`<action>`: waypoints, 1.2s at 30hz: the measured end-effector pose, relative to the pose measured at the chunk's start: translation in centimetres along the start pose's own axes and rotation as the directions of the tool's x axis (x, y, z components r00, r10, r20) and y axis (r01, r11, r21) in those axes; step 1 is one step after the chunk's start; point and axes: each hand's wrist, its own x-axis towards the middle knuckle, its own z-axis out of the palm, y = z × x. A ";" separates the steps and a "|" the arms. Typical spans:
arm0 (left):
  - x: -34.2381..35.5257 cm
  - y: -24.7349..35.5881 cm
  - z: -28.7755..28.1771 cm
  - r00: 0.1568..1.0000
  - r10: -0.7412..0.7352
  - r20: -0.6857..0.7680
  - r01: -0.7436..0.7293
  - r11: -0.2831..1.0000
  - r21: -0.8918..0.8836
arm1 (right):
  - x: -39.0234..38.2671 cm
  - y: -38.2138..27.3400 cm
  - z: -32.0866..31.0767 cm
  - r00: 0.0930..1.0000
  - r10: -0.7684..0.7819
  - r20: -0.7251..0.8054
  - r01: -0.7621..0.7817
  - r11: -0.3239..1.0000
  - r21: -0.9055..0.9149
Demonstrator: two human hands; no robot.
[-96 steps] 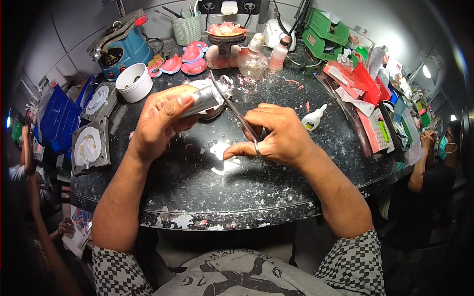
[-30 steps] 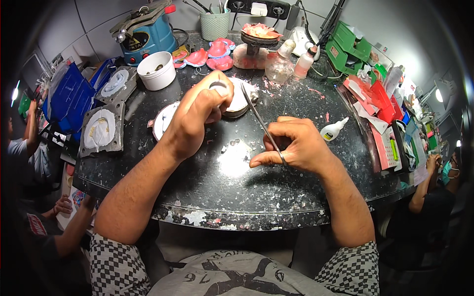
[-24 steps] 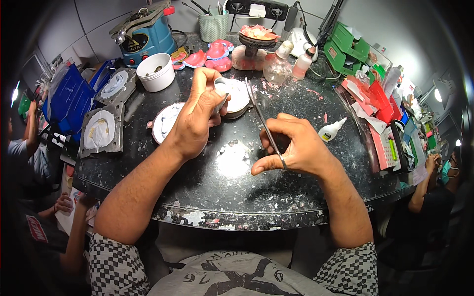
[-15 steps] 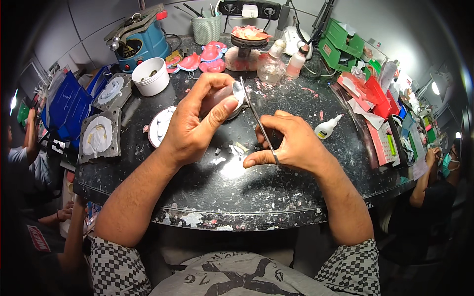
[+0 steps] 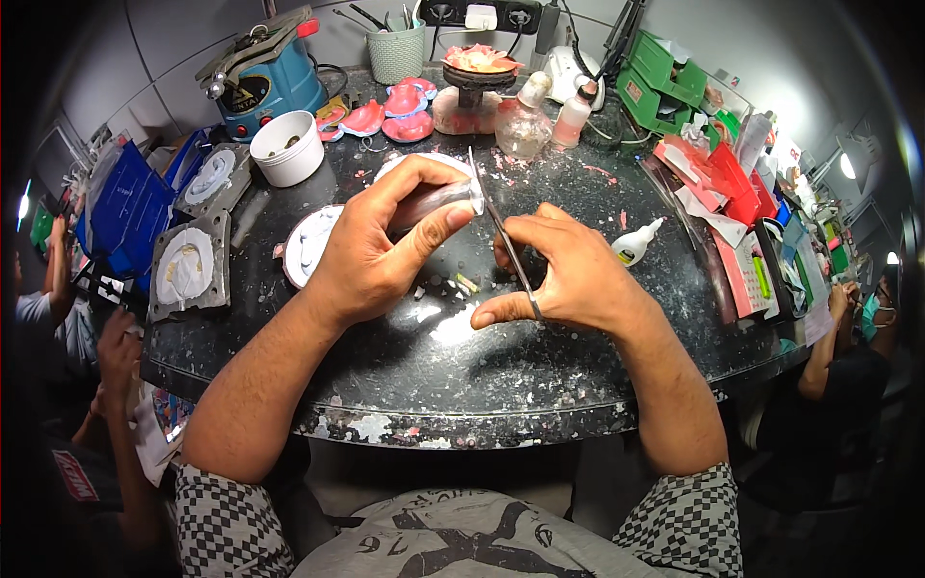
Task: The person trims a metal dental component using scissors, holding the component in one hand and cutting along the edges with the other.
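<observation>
Lifted off the bench, left hand (image 5: 381, 246) grips a white mould (image 5: 438, 197) beside green boxes (image 5: 665, 91).

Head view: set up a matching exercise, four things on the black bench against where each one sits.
Things:
1. white bowl
2. small glue bottle
3. thin metal tool
4. green mesh cup

Places:
A. held in the right hand
B. back edge, holding tools
C. beside the blue machine
D. lying right of the right hand

Pairs: 1-C, 2-D, 3-A, 4-B

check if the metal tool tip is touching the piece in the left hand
Touching. The head view shows the metal tool in the right hand meeting the edge of the pale piece gripped by the left hand.
</observation>
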 end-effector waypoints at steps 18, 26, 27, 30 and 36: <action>0.1 0.5 -0.3 0.995 -0.094 -0.041 0.095 0.995 0.023 | 0.0 -0.5 1.1 0.998 -0.008 -0.054 0.007 1.000 -0.014; 0.4 1.0 -1.5 0.979 -0.206 -0.014 0.204 0.975 -0.094 | 0.1 -0.2 1.2 0.969 -0.109 -0.220 0.119 0.992 0.032; 0.5 1.2 -1.7 0.966 -0.259 0.014 0.259 0.957 -0.129 | 0.0 0.0 1.3 0.968 -0.116 -0.224 0.125 0.992 0.027; 1.0 1.1 -3.7 0.943 -0.313 0.115 0.332 0.918 -0.219 | 0.1 0.4 1.9 0.964 -0.171 -0.206 0.173 0.985 -0.007; 1.0 1.1 -2.8 0.942 -0.334 -0.040 0.306 0.899 -0.312 | 0.2 0.4 0.9 0.991 0.009 -0.131 0.007 0.993 0.120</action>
